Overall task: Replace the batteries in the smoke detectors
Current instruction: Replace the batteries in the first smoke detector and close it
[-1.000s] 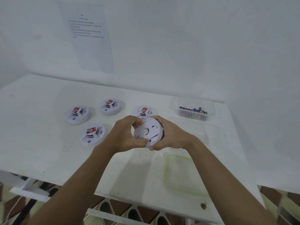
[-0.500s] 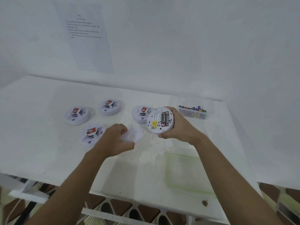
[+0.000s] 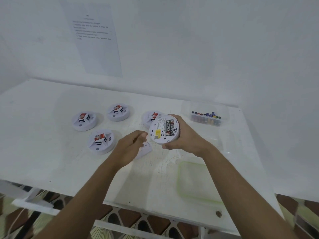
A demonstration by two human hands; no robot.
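Note:
My right hand (image 3: 185, 137) grips a round white smoke detector (image 3: 164, 130) above the table, its back turned toward me. Two black batteries (image 3: 170, 129) sit in its open compartment beside a yellow label. The white battery cover (image 3: 146, 150) lies on the table just below and left of the detector. My left hand (image 3: 129, 147) hovers over the cover with fingers loosely extended, partly hiding it. Several other detectors stand face up on the table, among them one at the left (image 3: 84, 120), one near my left hand (image 3: 101, 141) and one half hidden behind the held detector (image 3: 151, 117).
A clear plastic box (image 3: 206, 116) with several loose batteries stands at the back right. A shallow clear tray with a green rim (image 3: 180, 181) lies at the front right. The white table (image 3: 43, 152) meets a wall with a printed sheet (image 3: 96, 42).
The cover came off the detector in my left hand and now lies on the table. My right hand turned the detector so that its batteries face me.

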